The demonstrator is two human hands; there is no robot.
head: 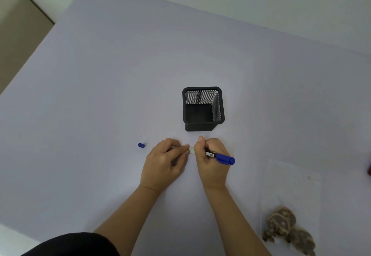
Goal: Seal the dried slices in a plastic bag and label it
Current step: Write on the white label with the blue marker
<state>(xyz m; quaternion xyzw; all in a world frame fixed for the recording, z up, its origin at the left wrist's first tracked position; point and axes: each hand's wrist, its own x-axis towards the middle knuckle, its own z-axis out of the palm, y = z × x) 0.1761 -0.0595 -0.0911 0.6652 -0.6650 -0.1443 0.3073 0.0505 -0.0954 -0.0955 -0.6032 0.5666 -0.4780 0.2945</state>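
- We judge the bagging done: the dried slices (289, 229) lie inside the clear plastic bag (291, 185), well to the right of the mesh pen holder (202, 108) and nearer us; whether it is sealed we cannot tell.
- Labelling is under way: just in front of the holder, our left hand (166, 163) pins a small label (192, 150) to the worktop (100, 95), and our right hand (210, 159) is closed on the blue marker (222, 157).
- The holder stands empty; the marker's cap (141, 145) lies to its left.

Right hand (210, 159) grips a marker (221, 157) over a label (192, 151) pinned by left hand (166, 163); cap (141, 145) and bag (291, 205) lie on tabletop (120, 75).
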